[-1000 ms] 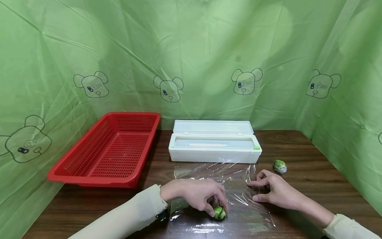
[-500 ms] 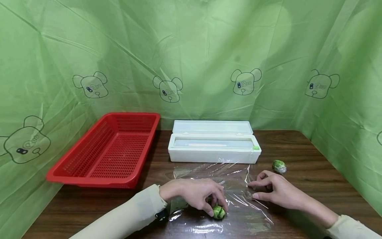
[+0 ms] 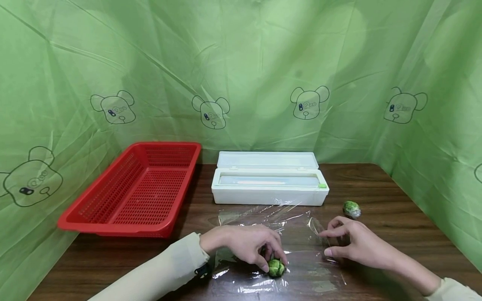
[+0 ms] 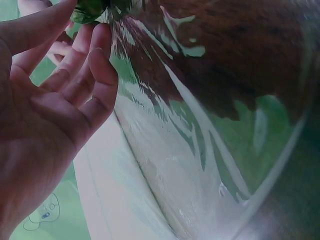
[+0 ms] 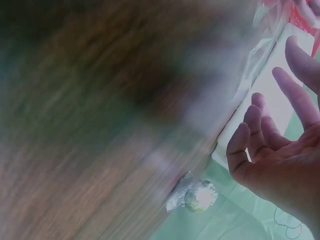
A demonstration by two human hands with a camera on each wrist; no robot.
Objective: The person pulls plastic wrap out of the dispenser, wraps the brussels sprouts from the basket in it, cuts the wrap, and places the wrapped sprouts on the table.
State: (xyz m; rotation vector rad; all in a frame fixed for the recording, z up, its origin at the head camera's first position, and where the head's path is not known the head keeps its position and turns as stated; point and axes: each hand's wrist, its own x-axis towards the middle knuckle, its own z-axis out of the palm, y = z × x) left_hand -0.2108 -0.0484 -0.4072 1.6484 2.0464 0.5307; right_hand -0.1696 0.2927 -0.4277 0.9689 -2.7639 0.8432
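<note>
My left hand [image 3: 251,247] pinches a green Brussels sprout [image 3: 276,268] between thumb and fingers, low over a sheet of clear cling film [image 3: 256,286]. The left wrist view shows the sprout [image 4: 89,11] at the top edge, with creases in the film [image 4: 200,135] fanning out from it. My right hand [image 3: 357,242] is by the film's right edge, thumb and forefinger spread apart with nothing gripped between them. In the right wrist view its fingers [image 5: 295,95] are separated and loosely bent. Behind it lies a second sprout wrapped in film [image 3: 352,209].
At the back stands a white cling film dispenser [image 3: 269,196], lid up, with a green slider [image 3: 322,185] on its right. A red perforated basket [image 3: 165,228] stands at the left. Green sheeting [image 3: 260,75] hangs around the dark wooden table [image 3: 380,188].
My right hand has drawn back slightly to the right, and its fingers have come off the film, whose right edge has shifted. The left hand keeps its hold on the sprout.
</note>
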